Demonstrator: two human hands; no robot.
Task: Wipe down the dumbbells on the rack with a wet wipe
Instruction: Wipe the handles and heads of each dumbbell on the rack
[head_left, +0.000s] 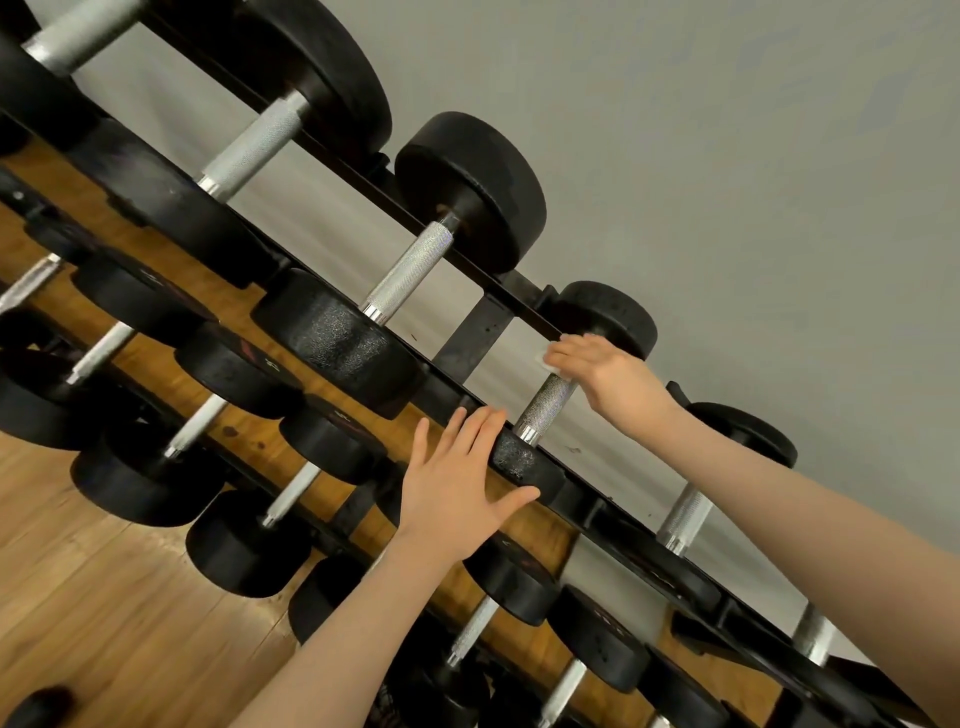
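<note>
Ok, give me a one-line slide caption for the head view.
Right hand wraps a wet wipe round a dumbbell handle on the top rack while the left hand steadies its near head.

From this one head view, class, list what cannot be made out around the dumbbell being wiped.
1. The wet wipe: mostly hidden under the right hand; only a corner shows.
2. The near head of that dumbbell: partly covered by the left hand.
3. Weight markings on the lower dumbbells: too small and blurred to read.
4. The rack: cut off at both frame edges.
</note>
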